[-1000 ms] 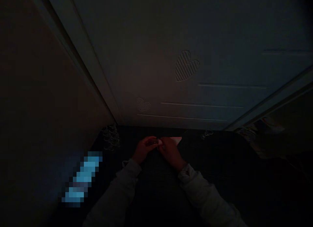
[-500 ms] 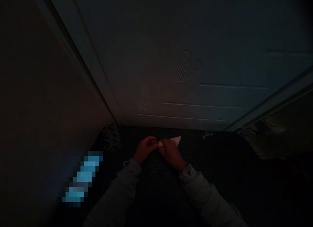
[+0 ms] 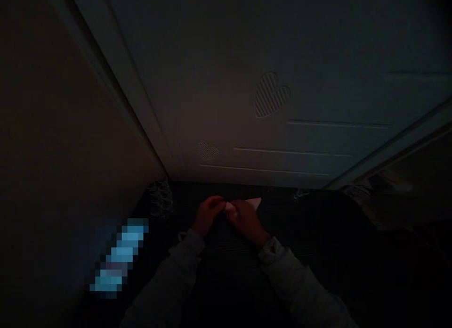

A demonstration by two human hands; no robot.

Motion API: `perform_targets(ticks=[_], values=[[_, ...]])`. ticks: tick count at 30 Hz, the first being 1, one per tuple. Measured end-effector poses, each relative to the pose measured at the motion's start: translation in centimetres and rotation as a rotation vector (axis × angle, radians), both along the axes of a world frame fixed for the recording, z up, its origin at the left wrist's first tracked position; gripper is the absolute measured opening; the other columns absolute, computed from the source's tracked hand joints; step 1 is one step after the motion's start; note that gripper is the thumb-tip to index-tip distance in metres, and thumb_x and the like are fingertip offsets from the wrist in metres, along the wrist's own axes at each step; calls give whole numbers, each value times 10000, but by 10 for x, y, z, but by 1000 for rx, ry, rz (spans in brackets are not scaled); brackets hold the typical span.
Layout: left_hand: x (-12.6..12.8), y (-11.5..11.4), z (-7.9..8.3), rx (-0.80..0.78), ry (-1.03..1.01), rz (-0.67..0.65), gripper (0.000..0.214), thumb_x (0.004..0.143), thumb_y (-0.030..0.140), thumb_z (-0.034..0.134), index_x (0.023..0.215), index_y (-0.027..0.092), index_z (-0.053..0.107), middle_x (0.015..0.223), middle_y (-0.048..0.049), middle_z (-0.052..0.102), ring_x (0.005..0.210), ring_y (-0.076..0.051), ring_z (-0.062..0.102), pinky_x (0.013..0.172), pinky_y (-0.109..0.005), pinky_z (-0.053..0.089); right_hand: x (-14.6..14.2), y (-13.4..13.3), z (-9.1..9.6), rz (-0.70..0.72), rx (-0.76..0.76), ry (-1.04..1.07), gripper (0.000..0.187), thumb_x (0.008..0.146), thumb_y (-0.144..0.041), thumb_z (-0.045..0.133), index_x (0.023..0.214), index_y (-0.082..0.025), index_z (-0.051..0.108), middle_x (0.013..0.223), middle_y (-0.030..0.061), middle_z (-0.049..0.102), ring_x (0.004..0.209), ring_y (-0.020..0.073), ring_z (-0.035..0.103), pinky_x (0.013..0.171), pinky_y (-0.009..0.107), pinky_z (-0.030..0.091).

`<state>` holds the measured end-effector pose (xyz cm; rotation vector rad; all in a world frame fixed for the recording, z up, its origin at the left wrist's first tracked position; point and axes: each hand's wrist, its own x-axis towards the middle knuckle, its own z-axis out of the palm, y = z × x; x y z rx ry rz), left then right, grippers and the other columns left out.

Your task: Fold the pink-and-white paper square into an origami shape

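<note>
The view is very dark. My right hand is closed around a pale, pinkish folded piece of paper, whose pointed end sticks out to the right past the knuckles. A short end of it also shows at the right hand's fingertips. There, my left hand has its thumb and fingers pinched together at the left end of the paper. Both hands are close together, low over the dark tabletop. The middle of the paper is hidden under my right hand.
Behind the table stands a pale door-like panel with ribbed hearts. A cluster of clear, ring-like objects sits at the back left, and a smaller cluster at the back right. A bright blue pixelated patch glows at the left.
My left fingers have drawn together at the paper's left end, and the gap between them has narrowed. The right hand has barely moved.
</note>
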<state>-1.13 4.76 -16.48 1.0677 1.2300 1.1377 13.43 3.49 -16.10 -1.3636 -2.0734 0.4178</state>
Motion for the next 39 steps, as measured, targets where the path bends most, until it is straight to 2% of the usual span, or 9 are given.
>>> perform_targets(ticks=[10,16,20,26,33,39], values=[[-3,3,-6,4,-57,117,328,620,354,602,872,145,582,761,-29,608,706,-140,552,658,-267,423,-1,-3,5,26,22,78,209,766,-276,451,926,-159,517,879,79,572,825,194,511,747,327,398],[-3,5,-4,-34,-248,188,316,619,341,609,851,131,565,752,-30,595,684,-125,556,656,-266,428,2,-5,8,53,17,212,271,782,-247,423,1037,-164,463,968,88,543,894,188,499,799,331,394],[-3,4,-2,-71,-335,122,295,614,315,624,840,134,568,788,-38,605,726,-133,567,708,-286,430,3,-5,8,78,-12,211,293,769,-260,458,1048,-171,453,987,82,538,919,191,490,814,335,387],[-3,2,-4,-57,-262,-7,305,625,302,624,880,145,565,819,-41,612,748,-138,566,729,-295,425,3,-3,5,86,-37,160,206,786,-228,432,977,-172,485,900,74,567,819,180,522,715,305,412],[-4,1,-1,-30,-126,-88,280,653,326,590,870,150,566,732,-15,604,662,-117,538,674,-267,405,1,-3,2,15,-89,118,145,804,-255,402,884,-170,488,774,52,576,676,155,523,598,250,399],[-4,-1,2,6,-91,-140,257,688,325,554,887,161,554,661,13,567,624,-104,507,647,-250,381,-1,-5,3,-57,-174,226,175,829,-311,341,800,-177,451,648,8,522,545,115,482,499,214,369]])
